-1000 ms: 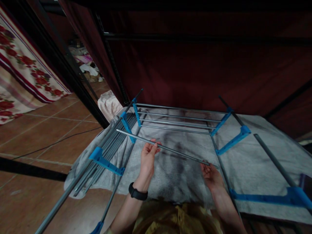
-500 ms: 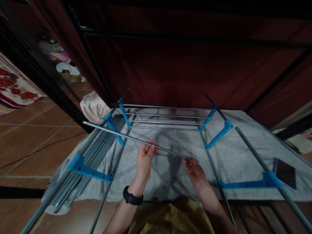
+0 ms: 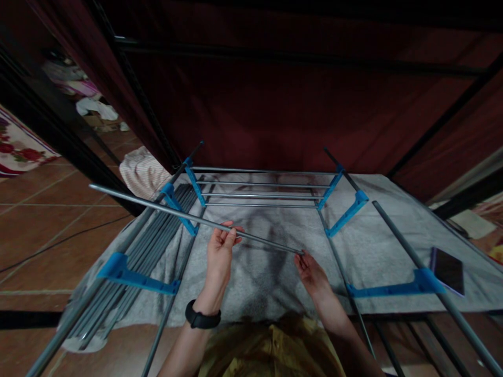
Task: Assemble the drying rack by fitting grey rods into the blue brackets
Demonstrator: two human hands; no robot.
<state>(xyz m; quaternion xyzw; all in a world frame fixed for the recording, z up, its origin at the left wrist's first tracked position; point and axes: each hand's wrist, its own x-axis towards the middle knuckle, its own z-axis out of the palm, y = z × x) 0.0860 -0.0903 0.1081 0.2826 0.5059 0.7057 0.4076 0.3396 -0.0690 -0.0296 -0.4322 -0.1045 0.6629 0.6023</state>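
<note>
My left hand [image 3: 218, 255], with a black watch on the wrist, pinches a long grey metal rod [image 3: 168, 212] near its middle. The rod slants from the upper left down to the right. My right hand [image 3: 312, 273] is at the rod's right end, fingers curled around the tip. Both hands hover over a grey and blue drying rack frame [image 3: 259, 195] that lies on a grey towel [image 3: 377, 251]. Blue plastic brackets [image 3: 135, 273] join the frame's tubes.
A bundle of loose grey rods [image 3: 133, 262] lies along the rack's left side. A dark phone [image 3: 447, 270] rests on the towel at the right. Dark red fabric on a black frame [image 3: 275, 104] stands behind. Tiled floor [image 3: 47, 230] spreads to the left, with a cloth heap [image 3: 141, 173].
The rod has slid leftward through my hands, so its left end now reaches well past the rack. My right hand moved left with its end. The view turned right, showing the phone.
</note>
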